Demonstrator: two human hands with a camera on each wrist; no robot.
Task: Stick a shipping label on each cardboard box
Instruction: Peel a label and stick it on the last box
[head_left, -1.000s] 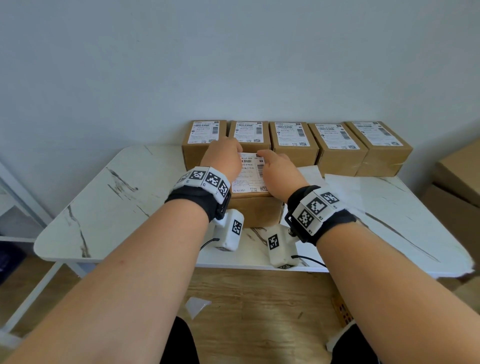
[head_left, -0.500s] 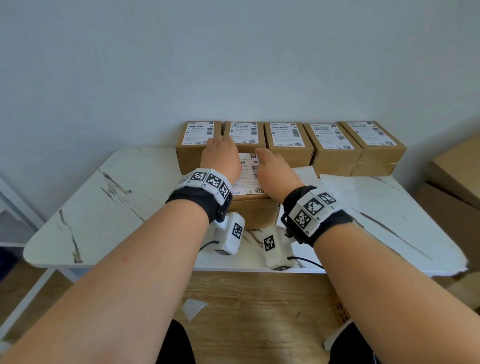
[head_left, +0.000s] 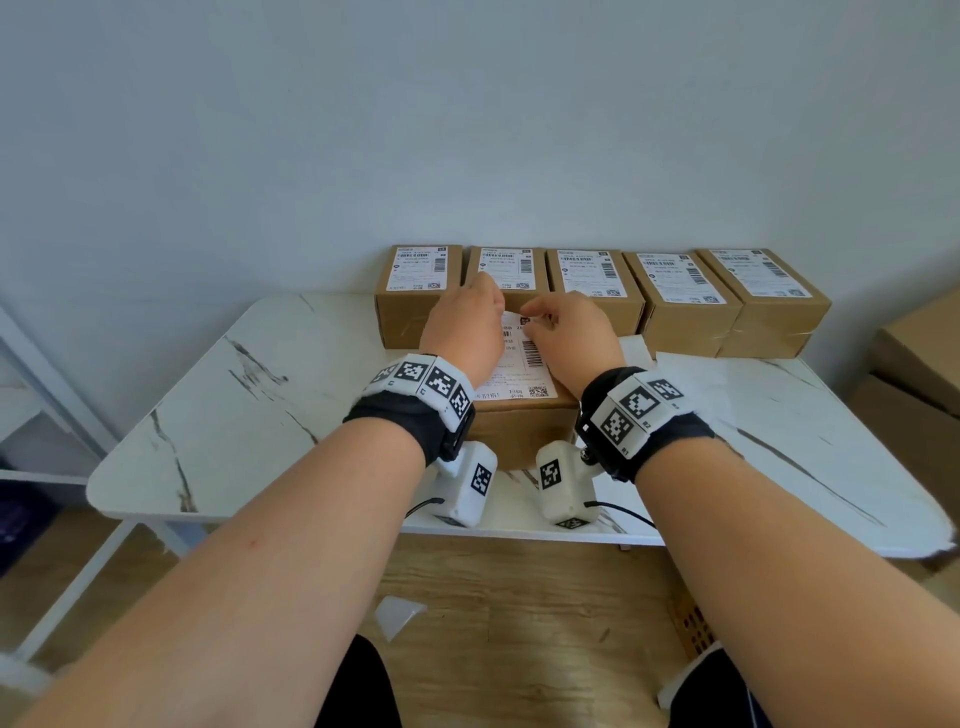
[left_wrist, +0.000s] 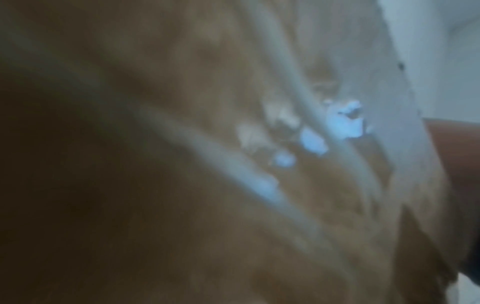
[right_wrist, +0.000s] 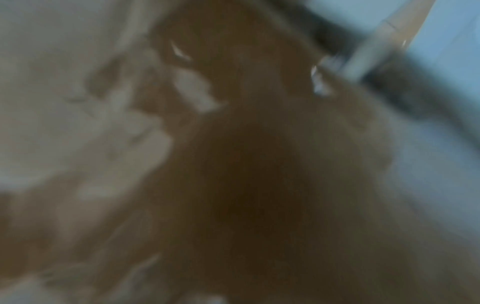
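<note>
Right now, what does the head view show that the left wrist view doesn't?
Head only: five labelled brown cardboard boxes in a row along the wall, white marble-look table, both hands, left hand and right hand, on the white shipping label atop the front cardboard box. Left wrist only: nothing legible, just blur. Shared: brown cardboard tones.

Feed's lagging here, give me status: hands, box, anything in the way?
Left hand and right hand pressing the label onto the front box. Five labelled boxes behind. Nothing blocking.
</note>
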